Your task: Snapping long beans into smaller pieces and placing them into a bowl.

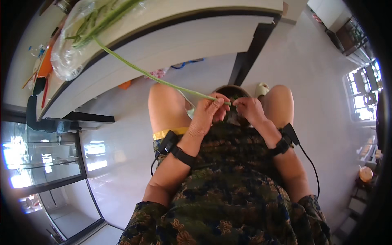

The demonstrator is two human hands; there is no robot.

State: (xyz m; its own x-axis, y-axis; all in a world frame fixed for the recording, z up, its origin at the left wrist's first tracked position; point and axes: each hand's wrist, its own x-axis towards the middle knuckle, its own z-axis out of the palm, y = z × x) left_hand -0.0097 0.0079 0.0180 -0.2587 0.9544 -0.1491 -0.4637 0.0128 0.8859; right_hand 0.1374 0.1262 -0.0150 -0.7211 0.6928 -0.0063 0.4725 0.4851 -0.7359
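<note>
A long, thin green bean pod (147,75), seemingly a yardlong bean, is held between the thumb and fingers of my left hand (208,110). Its short end sticks out past my fingertips, while the long part stretches up and left to the table edge. Close to that short end, my right hand (251,111) has its thumb and fingers drawn together; whether a small piece is between them cannot be made out. Below both hands, a round container (234,88) stands between my knees, its contents mostly hidden. More long green beans (107,23) lie on a clear plastic bag (65,59).
Ahead and to the left is a pale table (190,33) with a dark edge and a black leg (251,61). An orange object (47,62) and a red stick (45,93) lie at its left end. A glass-fronted cabinet (46,159) stands at left.
</note>
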